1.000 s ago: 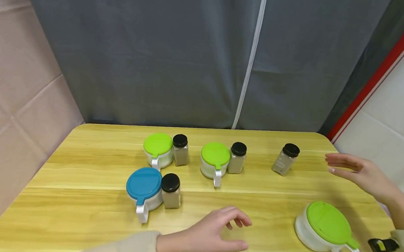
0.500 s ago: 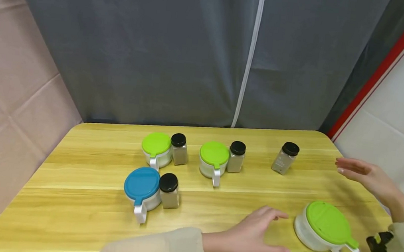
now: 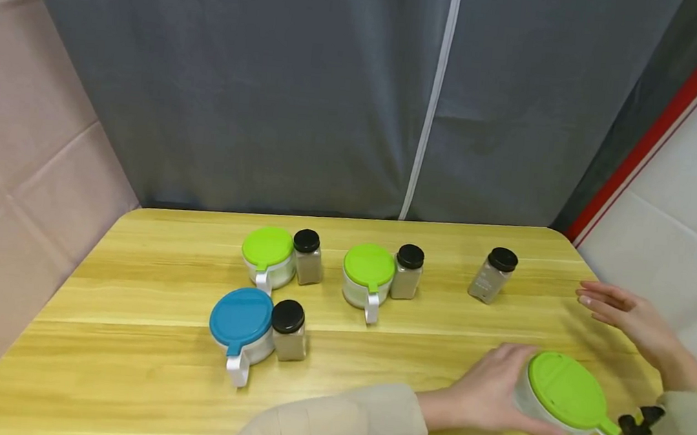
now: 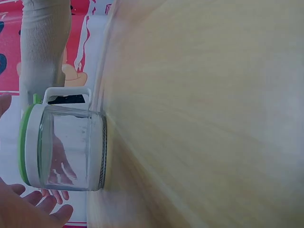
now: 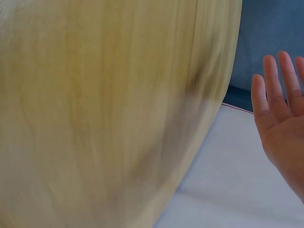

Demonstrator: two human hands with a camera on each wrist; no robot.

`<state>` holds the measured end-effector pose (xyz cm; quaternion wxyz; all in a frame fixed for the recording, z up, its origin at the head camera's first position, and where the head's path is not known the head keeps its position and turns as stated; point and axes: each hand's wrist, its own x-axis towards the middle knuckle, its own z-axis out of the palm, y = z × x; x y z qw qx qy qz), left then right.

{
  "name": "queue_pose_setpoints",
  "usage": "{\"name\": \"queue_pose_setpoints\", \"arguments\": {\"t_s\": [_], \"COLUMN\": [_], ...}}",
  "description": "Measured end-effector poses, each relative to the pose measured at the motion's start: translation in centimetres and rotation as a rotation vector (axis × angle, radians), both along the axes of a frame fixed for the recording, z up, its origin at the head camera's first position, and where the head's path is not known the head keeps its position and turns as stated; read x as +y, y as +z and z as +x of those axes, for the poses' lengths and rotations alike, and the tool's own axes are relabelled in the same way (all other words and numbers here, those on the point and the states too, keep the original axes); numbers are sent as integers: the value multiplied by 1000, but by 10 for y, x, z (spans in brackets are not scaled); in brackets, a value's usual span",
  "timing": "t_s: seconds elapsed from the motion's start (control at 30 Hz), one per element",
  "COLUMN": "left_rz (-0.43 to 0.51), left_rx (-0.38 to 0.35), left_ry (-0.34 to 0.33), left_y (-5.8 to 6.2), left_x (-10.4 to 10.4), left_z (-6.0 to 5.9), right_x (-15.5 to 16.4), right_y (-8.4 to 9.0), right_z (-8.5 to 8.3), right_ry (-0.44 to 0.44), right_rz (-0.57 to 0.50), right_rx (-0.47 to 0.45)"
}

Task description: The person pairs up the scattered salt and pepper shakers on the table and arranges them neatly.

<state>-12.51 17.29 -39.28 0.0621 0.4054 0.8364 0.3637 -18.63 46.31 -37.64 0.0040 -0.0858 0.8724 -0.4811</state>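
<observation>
A lidded seasoning jar [image 3: 568, 392] with a green lid and white handle stands at the table's front right. My left hand [image 3: 492, 389] reaches around its left side, thumb along the front and fingers at the back. The left wrist view shows the jar's clear body [image 4: 69, 147] between the spread thumb and fingers [image 4: 31, 211], which are loosely bent. Beyond the jar, my right hand [image 3: 634, 322] hovers over the table's right side. In the right wrist view its fingers [image 5: 274, 88] are straight and its palm holds nothing.
Toward the back stand two green-lidded jars [image 3: 267, 246] [image 3: 369, 264] and black-capped shakers [image 3: 309, 262] [image 3: 408, 274]. A lone shaker [image 3: 493, 275] is back right. A blue-lidded jar [image 3: 241, 319] and a shaker [image 3: 289, 330] sit front left. A grey curtain [image 3: 285, 87] hangs behind the table.
My left hand has moved right across the table from the middle to the green-lidded jar. My right hand has shifted slightly right and down. The jars and shakers stay in place.
</observation>
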Motion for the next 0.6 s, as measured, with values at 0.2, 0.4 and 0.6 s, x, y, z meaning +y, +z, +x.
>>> {"name": "queue_pose_setpoints", "arguments": {"t_s": [0.2, 0.4, 0.6], "left_rz": [-10, -55, -75], "left_rx": [-46, -45, -17], "left_ry": [8, 24, 39], "left_y": [-4, -5, -10], "left_x": [15, 30, 36], "left_z": [-4, -6, -7], "right_x": [1, -2, -10], "right_y": [-3, -3, -2], "right_z": [-3, -8, -17], "right_ry": [-47, -26, -28], "right_rz": [11, -15, -10], "right_rx": [-17, -20, 6]}}
